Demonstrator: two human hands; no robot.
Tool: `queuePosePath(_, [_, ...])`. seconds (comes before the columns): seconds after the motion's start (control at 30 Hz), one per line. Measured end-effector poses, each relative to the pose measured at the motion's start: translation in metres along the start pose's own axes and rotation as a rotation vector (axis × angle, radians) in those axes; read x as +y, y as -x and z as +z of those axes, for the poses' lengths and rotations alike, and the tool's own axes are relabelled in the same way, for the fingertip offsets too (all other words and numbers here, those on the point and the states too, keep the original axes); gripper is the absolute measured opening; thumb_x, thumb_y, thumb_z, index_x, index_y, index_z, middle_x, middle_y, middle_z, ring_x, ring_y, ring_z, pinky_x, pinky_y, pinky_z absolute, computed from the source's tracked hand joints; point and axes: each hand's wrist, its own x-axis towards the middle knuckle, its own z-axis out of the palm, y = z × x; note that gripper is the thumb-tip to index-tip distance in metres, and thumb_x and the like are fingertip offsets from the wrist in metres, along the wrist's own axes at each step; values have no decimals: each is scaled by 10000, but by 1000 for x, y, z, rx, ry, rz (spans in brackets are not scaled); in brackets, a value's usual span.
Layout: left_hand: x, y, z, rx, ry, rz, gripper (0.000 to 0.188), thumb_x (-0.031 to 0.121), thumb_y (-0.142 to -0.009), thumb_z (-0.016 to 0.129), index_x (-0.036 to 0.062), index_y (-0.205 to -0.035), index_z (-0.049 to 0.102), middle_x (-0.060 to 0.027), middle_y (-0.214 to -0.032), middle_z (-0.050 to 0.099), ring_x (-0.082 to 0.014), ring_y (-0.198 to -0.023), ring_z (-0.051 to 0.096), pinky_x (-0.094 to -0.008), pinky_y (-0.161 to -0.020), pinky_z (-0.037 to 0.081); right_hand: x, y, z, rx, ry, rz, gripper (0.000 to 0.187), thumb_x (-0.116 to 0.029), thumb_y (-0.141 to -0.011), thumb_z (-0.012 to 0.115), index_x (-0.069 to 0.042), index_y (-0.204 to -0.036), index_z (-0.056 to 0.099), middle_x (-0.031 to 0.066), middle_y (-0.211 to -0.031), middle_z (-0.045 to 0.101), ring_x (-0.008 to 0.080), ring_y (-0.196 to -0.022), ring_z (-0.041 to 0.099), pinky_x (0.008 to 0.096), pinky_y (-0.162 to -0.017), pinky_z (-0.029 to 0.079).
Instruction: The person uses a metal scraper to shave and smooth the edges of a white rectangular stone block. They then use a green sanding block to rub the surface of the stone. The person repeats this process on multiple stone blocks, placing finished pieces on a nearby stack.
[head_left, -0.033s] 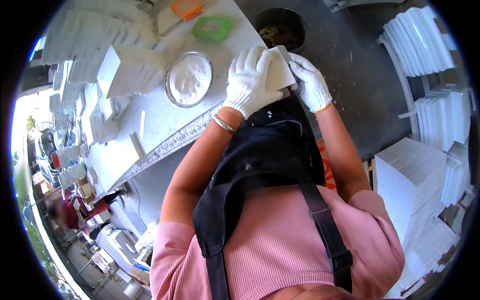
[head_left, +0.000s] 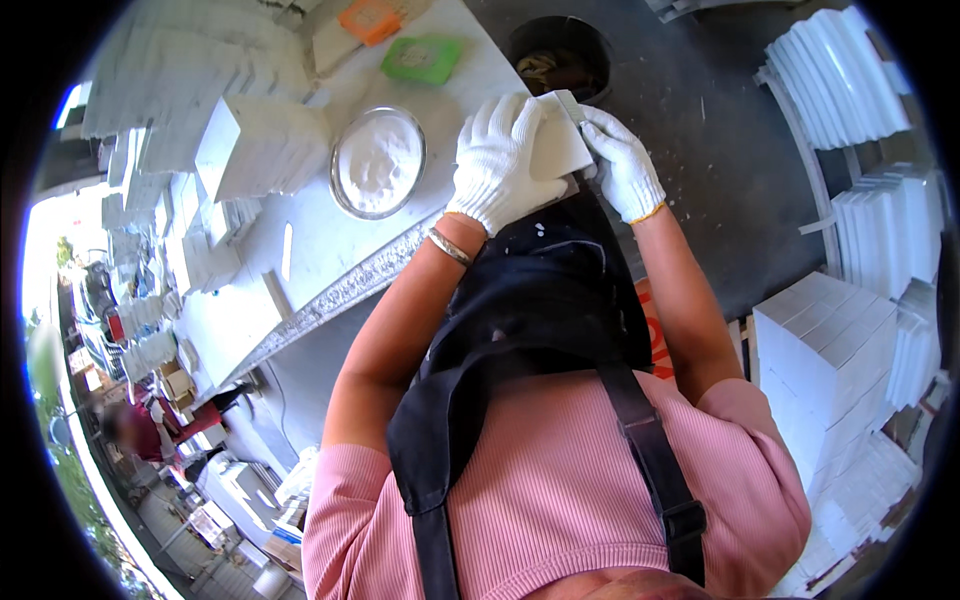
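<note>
A white rectangular tile (head_left: 562,150) overhangs the right edge of a pale stone-topped table (head_left: 300,240). My left hand (head_left: 498,150), in a white knit glove, holds the tile down, fingers stretched over its left part and thumb by its near edge. My right hand (head_left: 622,165), gloved the same way, has its fingers curled at the tile's right edge. A thin greyish strip (head_left: 569,108) runs along that edge. Whether it is the tile's side or a pad under my fingers, I cannot tell. Left of my left hand, a round clear bowl (head_left: 334,180) contains white powder.
Stacked white tiles (head_left: 262,145) stand on the table's left. Beyond the bowl lie a green tray (head_left: 422,60) and an orange tray (head_left: 370,20). A black bucket (head_left: 590,62) is on the floor. More tile stacks (head_left: 825,330) fill the right side. A person (head_left: 145,430) is far left.
</note>
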Motion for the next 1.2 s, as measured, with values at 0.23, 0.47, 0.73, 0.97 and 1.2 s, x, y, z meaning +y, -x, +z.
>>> queuePosePath(0.23, [0, -9, 15, 95, -8, 29, 864, 400, -580, 834, 149, -1346, 523, -158, -1305, 543, -395, -1252, 492, -521, -1046, 401, 6, -23, -3, -33, -138, -52, 331, -165, -1007, 605, -58, -1320, 626, -4, -1033, 692, 44, -743, 576, 181, -590, 423])
queuePosePath(0.47, [6, -14, 18, 66, -50, 46, 853, 398, -588, 823, 110, -1334, 528, -177, -1301, 543, -419, -1217, 502, -524, -1032, 411, 11, -14, -9, -68, -208, -40, 374, -149, -995, 614, -6, -1340, 604, 15, -994, 667, 55, -771, 566, 188, -607, 420])
queuePosePath(0.73, [4, -12, 20, -4, -98, 36, 912, 437, -646, 812, 73, -1419, 492, -198, -1394, 522, -417, -1299, 468, -511, -1090, 373, 10, 13, -25, -121, -145, 11, 328, -148, -989, 619, -10, -1285, 652, 7, -852, 625, 46, -673, 497, 194, -569, 370])
queuePosePath(0.97, [1, -12, 22, -19, -106, 39, 944, 449, -656, 816, 50, -1439, 470, -216, -1428, 499, -421, -1329, 449, -513, -1110, 355, 4, -13, -13, -107, -133, -24, 295, -123, -978, 627, -26, -1250, 688, -22, -807, 614, 28, -637, 473, 179, -551, 360])
queuePosePath(1.2, [-1, -10, 21, -10, -100, 38, 930, 436, -664, 811, 47, -1437, 470, -219, -1426, 498, -424, -1326, 447, -513, -1112, 356, 8, 10, -27, -116, -136, 35, 299, -103, -989, 606, -17, -1267, 673, 4, -811, 614, 44, -649, 478, 187, -547, 353])
